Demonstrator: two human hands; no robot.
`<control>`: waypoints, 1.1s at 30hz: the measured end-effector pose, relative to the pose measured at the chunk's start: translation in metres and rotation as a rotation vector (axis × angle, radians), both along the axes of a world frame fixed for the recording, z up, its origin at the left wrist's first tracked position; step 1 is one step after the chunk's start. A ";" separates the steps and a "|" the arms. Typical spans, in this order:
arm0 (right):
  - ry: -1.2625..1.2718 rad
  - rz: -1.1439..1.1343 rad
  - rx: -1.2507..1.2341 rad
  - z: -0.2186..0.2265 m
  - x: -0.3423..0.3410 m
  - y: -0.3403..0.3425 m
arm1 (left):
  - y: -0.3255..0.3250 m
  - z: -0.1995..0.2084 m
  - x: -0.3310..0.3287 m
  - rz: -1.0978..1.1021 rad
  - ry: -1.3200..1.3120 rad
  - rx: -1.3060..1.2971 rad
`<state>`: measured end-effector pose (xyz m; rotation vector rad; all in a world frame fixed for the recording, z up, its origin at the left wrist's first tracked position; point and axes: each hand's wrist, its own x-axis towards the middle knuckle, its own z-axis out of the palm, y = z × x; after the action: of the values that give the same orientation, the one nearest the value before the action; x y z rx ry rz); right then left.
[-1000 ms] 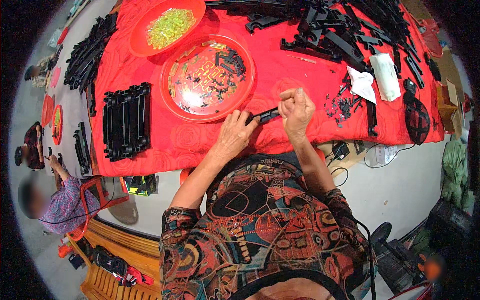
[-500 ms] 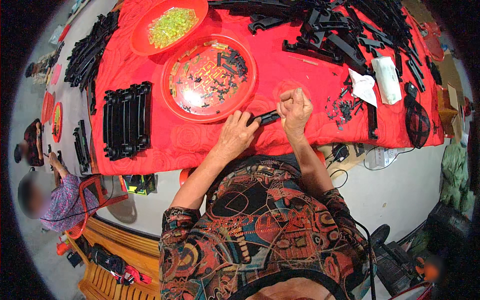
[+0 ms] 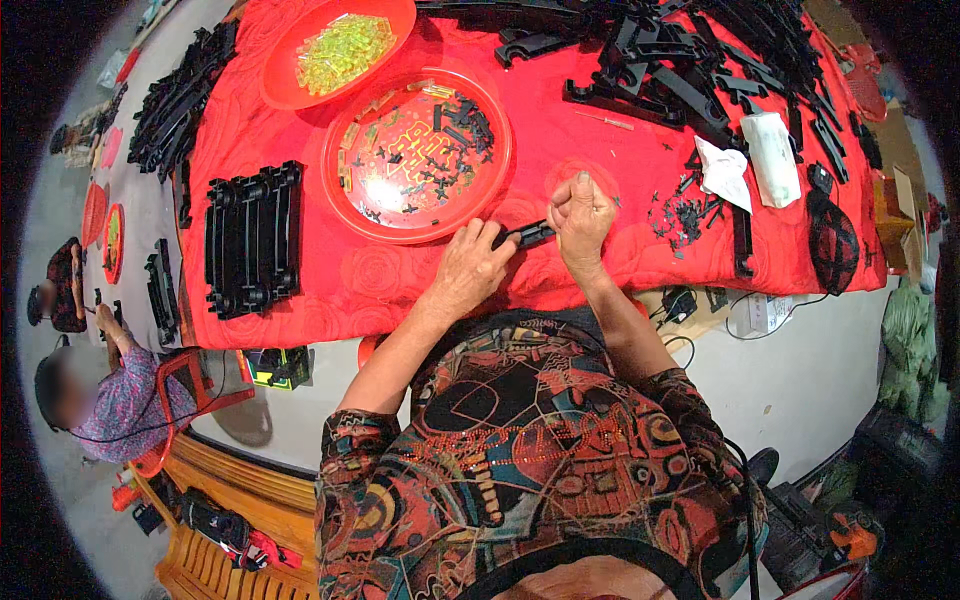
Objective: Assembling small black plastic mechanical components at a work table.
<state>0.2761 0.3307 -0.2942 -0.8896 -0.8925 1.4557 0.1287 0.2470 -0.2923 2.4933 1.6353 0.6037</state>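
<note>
My left hand (image 3: 470,264) is closed round one end of a black plastic bar (image 3: 532,236), just above the red tablecloth. At the bar's other end, my right hand (image 3: 583,224) is curled with thumb and fingertips pinched together, pointing away from me. Whatever those fingertips hold, if anything, is too small to make out. Just beyond my left hand lies a round red tray (image 3: 330,190) holding small black cross-shaped pieces (image 3: 440,178), short black bars and clear yellowish pieces.
A red bowl (image 3: 280,85) of yellow-green pieces stands behind the tray. Stacked black bars (image 3: 253,240) lie at left; a large heap (image 3: 660,80) fills the back right. Small black parts (image 3: 682,218), a crumpled tissue (image 3: 722,172) and a white roll (image 3: 771,160) lie at right. Another person (image 3: 135,400) sits far left.
My right hand has moved slightly left and its raised fingers have drawn together into a pinch. My left hand keeps its hold on the black bar.
</note>
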 end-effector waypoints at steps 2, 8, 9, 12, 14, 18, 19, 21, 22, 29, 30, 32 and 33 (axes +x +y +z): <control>0.001 -0.007 -0.022 -0.001 0.001 0.000 | 0.000 0.001 0.000 -0.010 -0.003 -0.009; -0.030 -0.008 0.014 0.000 -0.002 0.001 | 0.001 0.000 0.000 -0.022 -0.004 0.008; -0.029 -0.010 0.016 0.000 -0.002 0.001 | 0.001 0.001 0.001 -0.024 -0.003 0.010; -0.031 -0.024 0.027 -0.002 -0.002 0.002 | 0.001 0.004 0.003 -0.015 0.051 -0.018; 0.034 -0.013 0.031 -0.003 -0.001 0.002 | 0.001 0.003 0.003 0.005 0.080 -0.007; 0.129 0.009 0.005 -0.003 0.001 0.003 | 0.001 0.003 0.005 0.033 0.106 -0.011; 0.157 -0.019 -0.006 -0.002 0.000 0.003 | 0.001 0.004 0.005 0.032 0.099 -0.031; 0.185 -0.043 -0.015 -0.001 0.000 0.003 | 0.001 0.006 0.005 0.035 0.092 -0.048; 0.185 -0.024 -0.009 -0.001 0.001 0.003 | 0.001 0.007 0.005 0.036 0.088 -0.051; 0.270 0.071 -0.010 -0.003 0.005 0.004 | 0.000 0.002 0.007 0.061 0.085 -0.072; 0.269 0.072 -0.011 -0.004 0.005 0.004 | 0.000 0.003 0.007 0.062 0.084 -0.073; 0.177 0.106 0.029 -0.007 0.006 0.003 | 0.001 0.004 0.007 0.058 0.096 -0.078; 0.176 0.106 0.027 -0.006 0.005 0.003 | 0.001 0.005 0.007 0.058 0.095 -0.080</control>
<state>0.2810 0.3335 -0.3001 -0.6912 -0.8356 1.5832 0.1358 0.2477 -0.2876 2.4609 1.7332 0.4233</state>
